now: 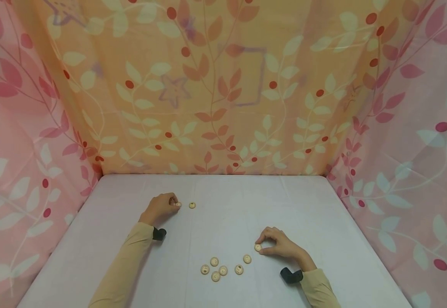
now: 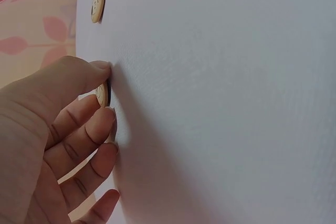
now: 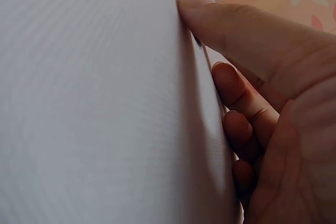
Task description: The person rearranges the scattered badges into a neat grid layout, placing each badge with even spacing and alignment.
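Observation:
Toward the back left of the white table, my left hand (image 1: 159,208) pinches a small round wooden disc (image 2: 102,96) by its edge, low over the tabletop. Just to its right lies another pale disc (image 1: 192,205) with a dark mark on its face. My right hand (image 1: 281,246), nearer the front, grips one more wooden disc (image 1: 258,247) between thumb and fingers. In the right wrist view the thumb (image 3: 226,24) covers most of that disc. Left of this hand are two separate discs, one higher (image 1: 247,259) and one lower (image 1: 239,269).
A loose cluster of similar marked discs (image 1: 223,270) lies at the front middle of the table (image 1: 304,205). Patterned cloth walls enclose it: orange (image 1: 216,141) behind, pink at the left (image 1: 12,171) and right (image 1: 412,171). Each wrist wears a black device (image 1: 292,276).

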`<state>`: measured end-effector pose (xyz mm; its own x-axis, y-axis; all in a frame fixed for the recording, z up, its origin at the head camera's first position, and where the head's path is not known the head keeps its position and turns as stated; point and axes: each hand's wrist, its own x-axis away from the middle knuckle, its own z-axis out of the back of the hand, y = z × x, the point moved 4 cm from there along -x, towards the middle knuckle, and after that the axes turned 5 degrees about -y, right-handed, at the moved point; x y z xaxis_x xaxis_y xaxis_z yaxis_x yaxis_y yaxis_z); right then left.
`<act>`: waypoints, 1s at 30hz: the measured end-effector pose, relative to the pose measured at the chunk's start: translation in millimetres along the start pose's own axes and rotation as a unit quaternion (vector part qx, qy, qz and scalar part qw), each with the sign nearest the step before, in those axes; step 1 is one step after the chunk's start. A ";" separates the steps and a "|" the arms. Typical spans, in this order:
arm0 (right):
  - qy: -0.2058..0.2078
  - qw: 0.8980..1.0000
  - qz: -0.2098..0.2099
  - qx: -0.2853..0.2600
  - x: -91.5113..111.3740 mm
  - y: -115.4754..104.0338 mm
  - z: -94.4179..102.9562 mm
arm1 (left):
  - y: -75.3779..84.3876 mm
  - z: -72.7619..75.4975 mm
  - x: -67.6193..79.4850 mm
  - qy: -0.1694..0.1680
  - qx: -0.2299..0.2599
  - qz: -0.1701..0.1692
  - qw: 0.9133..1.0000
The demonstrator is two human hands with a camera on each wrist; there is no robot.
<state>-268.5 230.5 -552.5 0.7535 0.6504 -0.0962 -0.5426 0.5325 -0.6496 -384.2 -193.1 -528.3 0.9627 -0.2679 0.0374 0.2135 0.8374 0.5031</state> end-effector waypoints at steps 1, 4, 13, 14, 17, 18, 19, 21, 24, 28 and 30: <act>0.000 1.000 0.001 0.000 -0.1 0.0 0.0 | -1.1 -0.1 -0.1 0.000 -0.001 0.000 1.000; 0.002 1.000 0.004 0.000 -0.5 0.5 -0.2 | -4.0 -0.5 -0.9 -0.001 -0.005 0.005 1.000; 0.004 1.000 0.017 -0.003 -0.6 2.9 -0.7 | -3.9 1.8 1.4 0.004 0.001 0.006 1.000; 0.003 1.000 0.017 -0.003 -0.5 2.9 -0.8 | -4.4 1.8 1.6 0.005 0.000 0.004 1.000; 0.001 1.000 0.012 -0.003 -0.5 2.5 -0.7 | -5.5 1.1 1.8 0.009 0.000 0.002 1.000; 0.001 1.000 0.012 -0.002 -0.5 2.3 -0.6 | -5.7 1.1 2.0 0.009 0.000 0.002 1.000; 0.001 1.000 0.012 -0.002 -0.6 2.3 -0.6 | -5.9 1.0 2.1 0.009 -0.001 0.002 1.000; 0.002 1.000 0.014 -0.001 -0.6 2.4 -0.6 | -5.4 1.4 2.6 0.009 0.001 0.004 1.000; 0.005 1.000 0.018 -0.001 -0.6 3.2 -1.0 | -5.1 2.0 3.5 0.008 0.003 0.003 1.000; 0.005 1.000 0.009 -0.003 -0.5 4.7 -1.7 | -6.4 1.4 4.5 0.011 0.006 -0.001 1.000; 0.004 1.000 0.006 -0.002 -0.4 4.8 -1.7 | -7.6 0.7 5.1 0.012 0.006 -0.002 1.000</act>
<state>-270.8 231.9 -556.9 0.7499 0.6524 -0.1095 -0.5500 0.5229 -0.6513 -381.0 -201.2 -531.3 0.9656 -0.2596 0.0158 0.2151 0.8311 0.5129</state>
